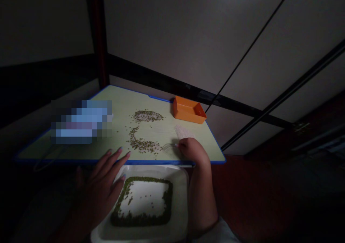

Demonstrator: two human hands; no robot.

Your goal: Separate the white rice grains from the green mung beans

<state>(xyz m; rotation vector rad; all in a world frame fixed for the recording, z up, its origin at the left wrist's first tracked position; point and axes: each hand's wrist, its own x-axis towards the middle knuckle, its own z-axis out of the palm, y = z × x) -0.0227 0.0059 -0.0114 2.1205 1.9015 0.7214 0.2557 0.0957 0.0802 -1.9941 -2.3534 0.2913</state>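
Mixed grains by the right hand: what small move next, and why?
Probably use the thin tool in the right hand to ease some pale grains from the near mixed patch toward the pale pile: the patch mingles pale with green, and the pile lies beside the hand.

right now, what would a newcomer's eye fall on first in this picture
Probably the bright orange, rectangular open box at the far right of the pale green, blue-edged table. Next, the dark ring of small green pieces around the floor of the white, rounded-square tub at the table's near side. At the table's near right, the bare right hand grips a thin, pale, curved tool.
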